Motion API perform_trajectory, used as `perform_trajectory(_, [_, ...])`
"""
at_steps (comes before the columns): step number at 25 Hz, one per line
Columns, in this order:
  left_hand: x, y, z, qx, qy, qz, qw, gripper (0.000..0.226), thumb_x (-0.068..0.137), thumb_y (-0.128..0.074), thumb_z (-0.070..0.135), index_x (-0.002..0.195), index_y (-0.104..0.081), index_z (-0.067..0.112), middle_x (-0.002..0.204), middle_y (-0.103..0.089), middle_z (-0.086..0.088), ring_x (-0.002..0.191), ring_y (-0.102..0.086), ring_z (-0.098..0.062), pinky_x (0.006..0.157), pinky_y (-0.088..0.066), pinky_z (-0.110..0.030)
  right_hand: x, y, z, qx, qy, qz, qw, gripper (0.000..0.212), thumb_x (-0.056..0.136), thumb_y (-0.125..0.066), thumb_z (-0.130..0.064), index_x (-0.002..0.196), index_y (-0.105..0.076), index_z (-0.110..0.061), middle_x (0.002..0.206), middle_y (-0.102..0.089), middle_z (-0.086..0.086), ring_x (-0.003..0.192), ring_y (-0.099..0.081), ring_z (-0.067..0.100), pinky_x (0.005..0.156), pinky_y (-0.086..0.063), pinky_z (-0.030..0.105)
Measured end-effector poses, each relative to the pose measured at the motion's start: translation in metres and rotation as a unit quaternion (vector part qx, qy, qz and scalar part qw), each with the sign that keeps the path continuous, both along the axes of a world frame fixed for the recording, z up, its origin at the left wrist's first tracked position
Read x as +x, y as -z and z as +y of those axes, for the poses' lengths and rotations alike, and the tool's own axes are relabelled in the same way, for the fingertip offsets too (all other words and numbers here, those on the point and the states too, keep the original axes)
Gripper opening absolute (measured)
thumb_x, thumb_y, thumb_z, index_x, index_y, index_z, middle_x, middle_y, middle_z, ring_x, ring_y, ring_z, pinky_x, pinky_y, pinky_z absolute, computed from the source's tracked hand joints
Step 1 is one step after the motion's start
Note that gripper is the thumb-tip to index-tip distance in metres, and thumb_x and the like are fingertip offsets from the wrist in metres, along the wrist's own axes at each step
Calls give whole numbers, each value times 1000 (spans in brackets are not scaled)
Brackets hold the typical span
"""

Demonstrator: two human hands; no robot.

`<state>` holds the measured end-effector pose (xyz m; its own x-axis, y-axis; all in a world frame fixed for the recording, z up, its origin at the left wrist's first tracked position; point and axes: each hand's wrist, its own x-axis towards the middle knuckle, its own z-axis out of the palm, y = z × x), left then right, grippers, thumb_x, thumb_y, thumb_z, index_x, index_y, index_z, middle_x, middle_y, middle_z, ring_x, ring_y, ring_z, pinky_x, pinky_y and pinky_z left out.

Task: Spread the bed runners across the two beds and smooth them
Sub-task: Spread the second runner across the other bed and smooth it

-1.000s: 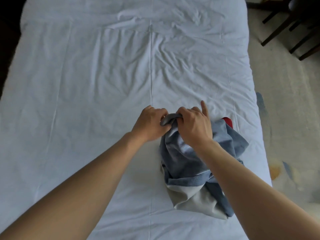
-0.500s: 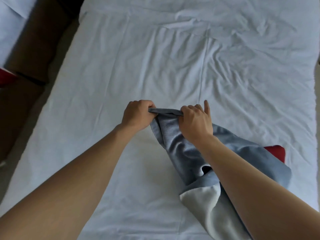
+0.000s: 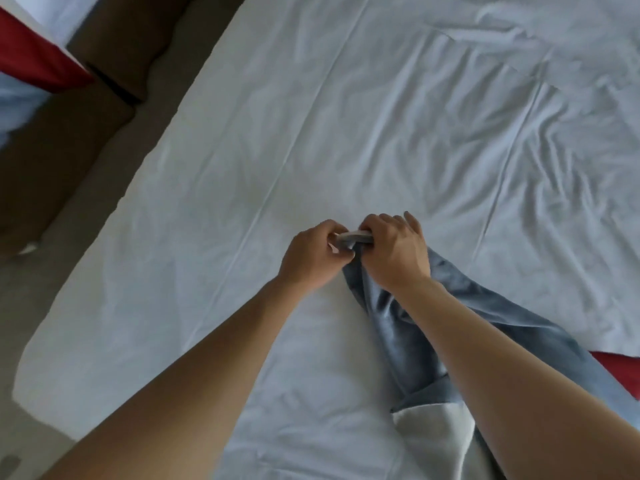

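Both hands are clenched on the same short end of the bed runner (image 3: 398, 327): the left hand (image 3: 311, 258) and the right hand (image 3: 393, 252) sit almost knuckle to knuckle, fingers curled round the bunched hem, only the right forefinger sticking out. They hold it near the middle of the bed (image 3: 311, 116), a little toward its foot. From there the grey-blue cloth trails back toward the bed's right edge, twisted and rumpled under the right forearm, its pale lining (image 3: 433, 438) turned up near the foot. A red patch (image 3: 620, 368) shows beside it at the right edge; whether that belongs to the runner I cannot tell.

To my eye the step is drawing this end across toward the left edge. It would go best if the hands parted along the hem first, so the cloth opens to full width instead of dragging as a rope, then pulled low and even, blue face up, keeping the hem square with the bed's side.

The white sheet is creased, most heavily toward the far right corner. Beyond the left edge lies a brown floor gap (image 3: 86, 168), then a second bed (image 3: 24, 95) with a red band (image 3: 31, 60) across it.
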<state>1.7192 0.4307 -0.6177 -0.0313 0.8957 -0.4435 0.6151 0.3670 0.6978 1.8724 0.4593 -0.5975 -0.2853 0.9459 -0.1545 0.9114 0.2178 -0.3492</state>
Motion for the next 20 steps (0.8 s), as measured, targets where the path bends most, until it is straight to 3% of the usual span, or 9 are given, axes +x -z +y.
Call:
perform_trajectory(3, [26, 17, -21, -22, 39, -23, 999, 30, 81, -67, 29, 111, -64, 29, 103, -71, 12, 96, -64, -12, 84, -53, -32, 36, -10, 9, -4, 53, 24, 998, 27, 71, -41, -14, 84, -64, -18, 73, -65, -2, 71, -54, 21, 97, -44, 44])
perform_trajectory(8, [102, 18, -31, -37, 54, -80, 995, 5, 79, -57, 18, 84, -58, 17, 76, -65, -2, 76, -61, -28, 67, -50, -37, 89, -35, 18, -32, 193, 57, 979, 26, 76, -48, -3, 88, -65, -19, 69, -61, -2, 78, -58, 31, 73, -51, 39])
perform_trajectory(10, [123, 16, -35, -41, 59, -78, 994, 6, 80, -56, 19, 82, -58, 14, 76, -65, -3, 77, -61, -29, 66, -48, -37, 112, -43, 14, -28, 194, 11, 981, 17, 74, -49, -3, 82, -58, -15, 62, -53, -4, 70, -52, 30, 76, -47, 37])
perform_trajectory(12, [130, 16, -41, -37, 57, -51, 996, 11, 83, -56, 20, 75, -54, 12, 70, -61, -4, 73, -58, -31, 60, -40, -35, 129, -46, 4, 6, 151, -54, 987, 12, 76, -51, -3, 82, -53, -13, 65, -52, 0, 71, -49, 32, 90, -45, 43])
perform_trajectory(13, [128, 15, -44, -31, 51, -32, 998, 18, 83, -56, 20, 69, -48, 12, 65, -57, -4, 70, -56, -33, 58, -34, -34, 133, -43, -1, 34, 115, -78, 990, 15, 80, -53, -5, 93, -57, -11, 77, -60, 5, 79, -54, 34, 99, -43, 48])
perform_trajectory(14, [123, 13, -47, -21, 46, -10, 999, 24, 84, -55, 20, 65, -42, 13, 60, -53, -4, 68, -54, -34, 57, -30, -34, 133, -40, -7, 56, 73, -106, 990, 31, 84, -55, -7, 115, -58, -11, 101, -64, 11, 98, -58, 36, 109, -36, 53])
perform_trajectory(16, [108, 8, -49, -3, 54, 28, 998, 32, 87, -54, 20, 62, -35, 14, 56, -48, -2, 67, -53, -36, 61, -27, -33, 118, -39, -15, 96, -37, -176, 979, 73, 84, -56, -5, 152, -34, -17, 148, -44, 16, 139, -39, 38, 121, -16, 59])
perform_trajectory(18, [88, -1, -49, 16, 63, 66, 996, 35, 91, -54, 24, 63, -35, 16, 58, -51, 0, 70, -56, -34, 64, -28, -33, 85, -46, -23, 126, -179, -244, 945, 75, 89, -49, -12, 158, -22, -23, 165, -19, 11, 152, -14, 39, 120, -2, 66])
perform_trajectory(20, [62, -13, -45, 34, 66, 103, 992, 31, 94, -55, 28, 69, -41, 18, 70, -63, -3, 78, -59, -32, 68, -32, -32, 52, -50, -29, 116, -296, -301, 899, 66, 97, -46, -28, 158, -21, -25, 167, -14, 7, 153, -3, 41, 118, 2, 69])
